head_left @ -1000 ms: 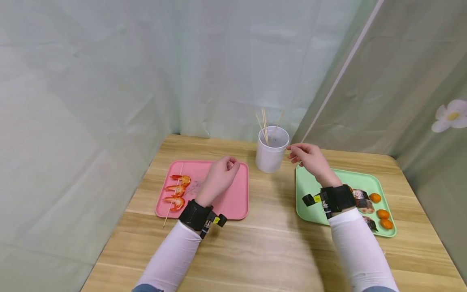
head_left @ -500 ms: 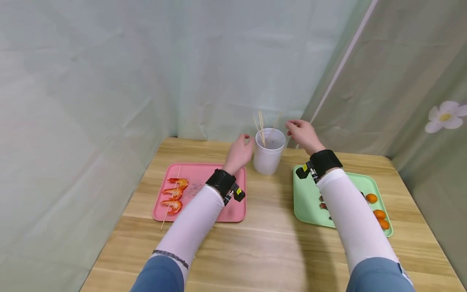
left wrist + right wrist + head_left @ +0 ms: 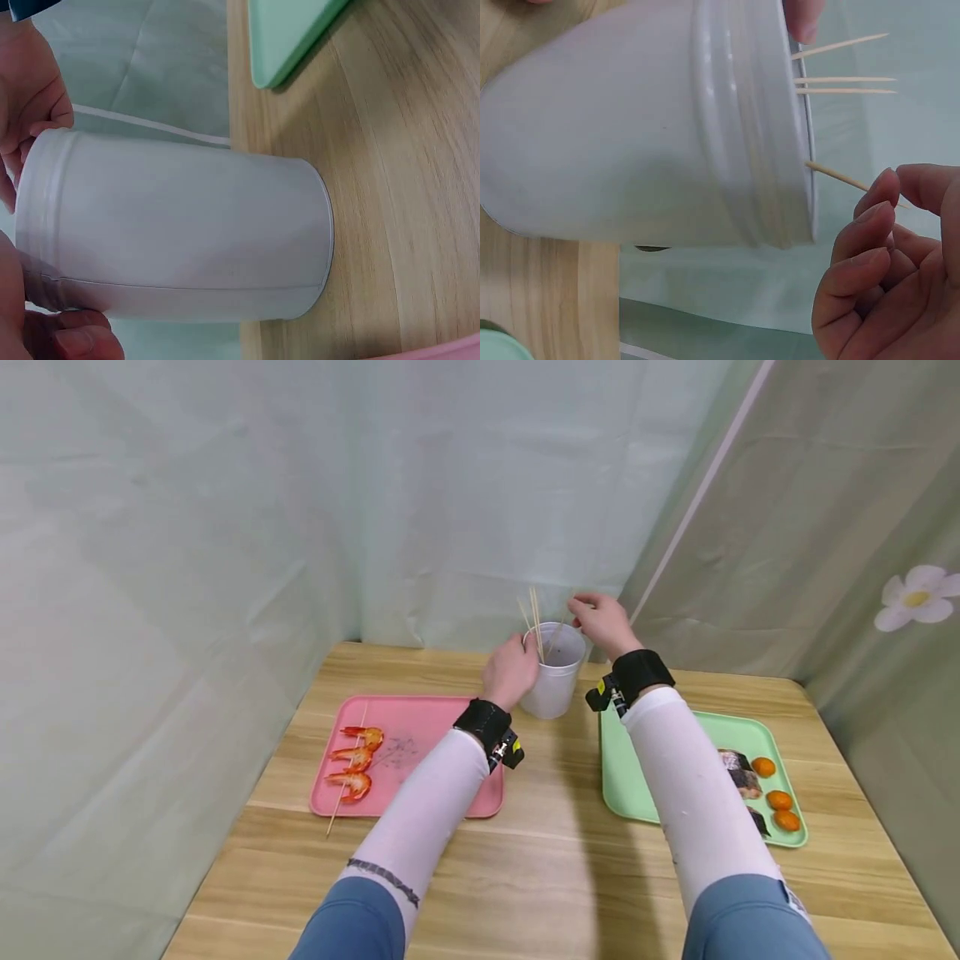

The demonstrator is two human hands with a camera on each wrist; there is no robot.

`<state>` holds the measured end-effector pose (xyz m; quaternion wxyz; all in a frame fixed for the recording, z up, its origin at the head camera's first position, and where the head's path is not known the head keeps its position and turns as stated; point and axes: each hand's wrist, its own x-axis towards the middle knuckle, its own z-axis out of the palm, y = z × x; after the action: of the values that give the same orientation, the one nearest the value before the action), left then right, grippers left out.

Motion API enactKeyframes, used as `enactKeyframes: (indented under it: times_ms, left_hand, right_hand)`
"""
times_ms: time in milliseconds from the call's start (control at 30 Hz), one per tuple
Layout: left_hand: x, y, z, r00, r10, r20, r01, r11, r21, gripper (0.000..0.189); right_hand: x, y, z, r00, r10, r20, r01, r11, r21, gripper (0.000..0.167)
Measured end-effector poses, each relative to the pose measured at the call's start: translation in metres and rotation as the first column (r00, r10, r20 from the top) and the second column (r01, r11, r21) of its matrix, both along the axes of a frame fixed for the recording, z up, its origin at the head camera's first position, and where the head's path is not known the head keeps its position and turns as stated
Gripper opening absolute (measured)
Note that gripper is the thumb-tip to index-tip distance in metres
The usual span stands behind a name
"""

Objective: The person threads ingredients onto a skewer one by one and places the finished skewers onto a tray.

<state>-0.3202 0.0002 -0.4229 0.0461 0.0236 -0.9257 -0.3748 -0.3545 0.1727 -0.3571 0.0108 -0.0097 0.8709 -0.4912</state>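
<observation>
A white bucket (image 3: 550, 692) stands upright at the back of the table, with several thin bamboo skewers (image 3: 536, 614) sticking out of it. My left hand (image 3: 512, 671) grips its rim from the left; in the left wrist view, curled fingers (image 3: 75, 341) lie against the outer wall, and a fingertip (image 3: 804, 21) shows at the rim in the right wrist view. My right hand (image 3: 603, 623) is above the bucket's right side. Thumb and forefinger of it pinch one leaning skewer (image 3: 838, 177) near its pointed end, while the skewer's lower part is hidden inside the bucket.
On the left, a pink tray (image 3: 427, 714) bears shrimp (image 3: 357, 758) threaded on a skewer that overhangs the front edge. A green tray (image 3: 626, 777) on the right carries small orange pieces (image 3: 763, 767) and dark-banded pieces (image 3: 742, 774), partly behind my right arm. Curtains hang behind the table.
My left hand has moved from over the pink tray to the bucket and taken hold of its rim. My right hand has risen and moved left to one skewer.
</observation>
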Motion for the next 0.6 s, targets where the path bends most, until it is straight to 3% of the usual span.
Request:
enactKeyframes:
  times_ms: [233,600]
  left_hand:
    - [0.003,0.002,0.0,0.999,-0.01,-0.038,0.005,0.992,-0.124,0.052]
    - [0.008,0.002,0.002,1.0,-0.029,-0.01,0.027,0.992,-0.12,0.051]
  right_hand:
    - [0.0,0.0,-0.005,1.0,-0.013,-0.027,0.011,0.997,-0.082,0.041]
    - [0.007,0.002,-0.012,0.998,0.031,-0.053,-0.034,0.998,-0.058,0.039]
